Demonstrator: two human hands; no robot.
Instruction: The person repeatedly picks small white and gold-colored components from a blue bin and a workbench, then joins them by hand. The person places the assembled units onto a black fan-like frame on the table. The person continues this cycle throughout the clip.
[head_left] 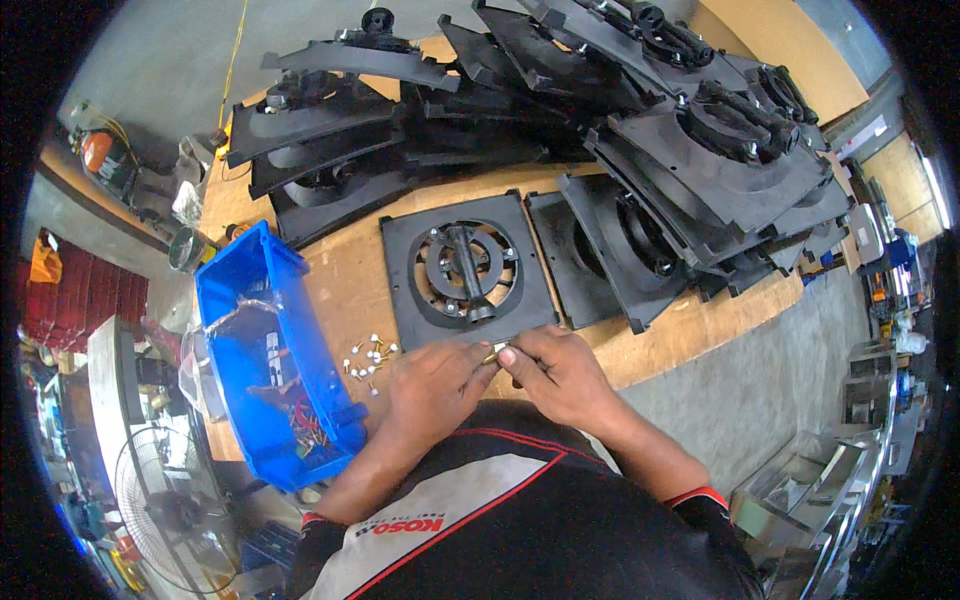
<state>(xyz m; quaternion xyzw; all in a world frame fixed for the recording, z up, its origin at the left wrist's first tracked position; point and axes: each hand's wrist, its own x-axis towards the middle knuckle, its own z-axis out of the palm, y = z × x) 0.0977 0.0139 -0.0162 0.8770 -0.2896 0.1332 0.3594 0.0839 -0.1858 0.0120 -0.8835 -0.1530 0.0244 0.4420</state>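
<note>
My left hand (438, 385) and my right hand (562, 374) meet in front of my chest, at the table's near edge. Fingertips of both hands are closed on a small brass fitting (493, 355); its exact shape is partly covered by the fingers. Just beyond them a black square panel (408, 290) lies flat, with a round black burner (465, 270) in its middle and a tube across it. To the left of that panel, several small brass pieces with white ends (372, 352) are scattered on the wooden table (335, 290).
A blue plastic bin (318, 350) with small loose parts stands at the left. More black panels (580, 250) lie to the right, and tall stacks of panels (700, 170) fill the far side. A fan (165, 500) stands at the lower left.
</note>
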